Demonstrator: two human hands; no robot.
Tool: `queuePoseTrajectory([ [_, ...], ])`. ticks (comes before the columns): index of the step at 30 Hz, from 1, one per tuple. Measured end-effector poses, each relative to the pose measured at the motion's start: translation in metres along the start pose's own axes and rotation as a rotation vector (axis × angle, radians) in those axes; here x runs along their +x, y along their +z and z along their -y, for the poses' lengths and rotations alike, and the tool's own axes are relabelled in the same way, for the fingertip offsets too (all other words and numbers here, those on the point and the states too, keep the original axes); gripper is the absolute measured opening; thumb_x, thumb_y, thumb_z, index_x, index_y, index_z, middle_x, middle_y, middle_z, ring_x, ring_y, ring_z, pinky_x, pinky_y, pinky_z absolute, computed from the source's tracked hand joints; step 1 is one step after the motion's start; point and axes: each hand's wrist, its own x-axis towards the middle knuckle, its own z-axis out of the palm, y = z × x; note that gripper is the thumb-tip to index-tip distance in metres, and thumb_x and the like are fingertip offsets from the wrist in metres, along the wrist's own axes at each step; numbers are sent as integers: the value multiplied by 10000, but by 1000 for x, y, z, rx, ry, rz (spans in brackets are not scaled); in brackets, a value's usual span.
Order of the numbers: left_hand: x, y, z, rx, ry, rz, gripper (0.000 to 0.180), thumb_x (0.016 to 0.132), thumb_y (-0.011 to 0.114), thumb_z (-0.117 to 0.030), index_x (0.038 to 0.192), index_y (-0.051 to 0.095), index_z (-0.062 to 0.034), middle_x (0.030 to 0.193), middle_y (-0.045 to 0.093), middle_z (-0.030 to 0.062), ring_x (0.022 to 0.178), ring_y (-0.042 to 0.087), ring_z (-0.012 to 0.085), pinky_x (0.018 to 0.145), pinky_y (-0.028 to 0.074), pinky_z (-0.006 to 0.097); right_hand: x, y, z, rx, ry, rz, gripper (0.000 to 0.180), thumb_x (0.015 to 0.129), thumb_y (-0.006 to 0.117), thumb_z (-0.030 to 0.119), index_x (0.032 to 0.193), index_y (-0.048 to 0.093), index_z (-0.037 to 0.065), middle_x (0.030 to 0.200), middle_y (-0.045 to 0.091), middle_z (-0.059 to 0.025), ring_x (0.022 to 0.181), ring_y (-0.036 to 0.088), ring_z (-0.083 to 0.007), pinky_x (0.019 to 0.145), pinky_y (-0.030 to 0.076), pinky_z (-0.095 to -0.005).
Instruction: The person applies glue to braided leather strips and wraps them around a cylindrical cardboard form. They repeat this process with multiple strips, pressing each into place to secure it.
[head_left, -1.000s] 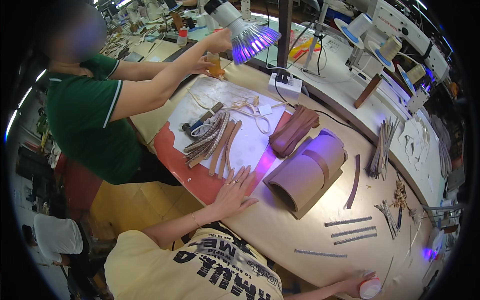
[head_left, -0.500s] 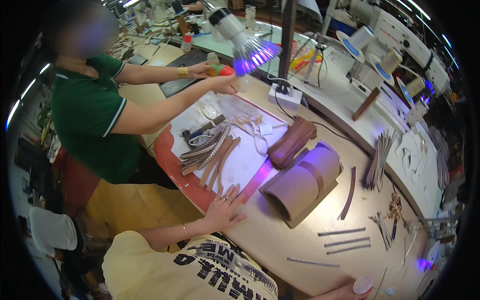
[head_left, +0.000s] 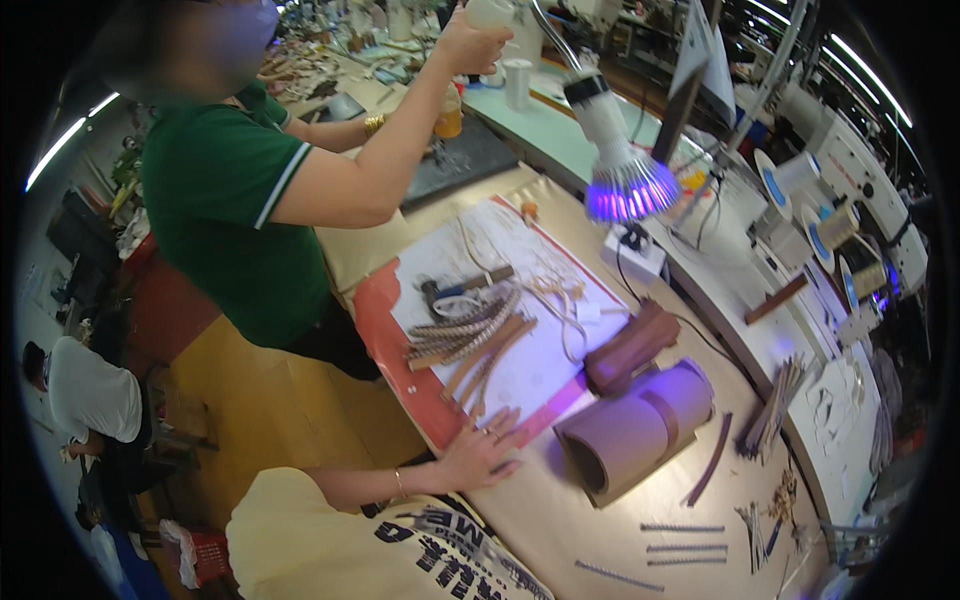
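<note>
Left hand point(head_left: 480, 457) flat by strips point(head_left: 484, 356), right hand out of frame

Head view: left hand palm-down at near edge of red mat point(head_left: 378, 325), fingers spread wide, gripping nothing. Strips lie on white paper point(head_left: 540, 347) over the mat, near ends just beside the fingertips; braided bundle point(head_left: 470, 332) beside them. Roll point(head_left: 632, 430) right of the hand, apart from it; four braided pieces point(head_left: 683, 527) farther right on table point(head_left: 545, 515). Right hand grip: can't tell. Co-worker in green point(head_left: 225, 230) across the corner, one hand raised, amber bottle point(head_left: 449, 118) by the other.
</note>
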Motion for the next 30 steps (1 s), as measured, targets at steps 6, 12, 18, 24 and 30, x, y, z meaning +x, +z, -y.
queuePoseTrajectory([
  [6,-3,2,7,11,26,-27,507,894,601,-412,1322,546,-146,1505,376,152,1394,352,329,1070,81,735,2,-3,-23,-9,-72,18,474,761,758,200,1197,627,66,1134,641,-124,1154,522,-322,968,447,-433],
  [12,-2,3,11,-17,86,-30,333,824,644,-298,1128,664,-164,1469,435,127,1402,336,339,1068,-96,729,-18,8,-107,-5,35,286,459,771,738,135,1218,637,104,1196,569,-121,1165,501,-311,980,441,-412],
  [18,10,-22,2,-68,335,-142,345,807,661,-188,1141,651,-105,1410,475,193,1374,363,383,1128,22,650,41,-21,-87,-135,-172,255,531,822,716,20,1285,626,263,1326,407,-100,1132,465,-262,954,440,-348],
  [24,70,-70,-45,-736,493,283,592,801,744,-313,1261,560,12,1417,452,206,1299,467,343,1111,318,462,60,-37,57,617,21,-14,404,670,879,340,943,685,115,760,636,-28,627,589,-230,757,532,-361],
  [30,76,-113,-65,-1277,55,795,1072,707,864,-379,1478,231,13,1423,424,134,1302,439,237,1085,365,386,43,-47,228,1008,-715,51,522,770,708,113,1231,634,345,1111,470,-52,894,561,-227,873,554,-357],
])
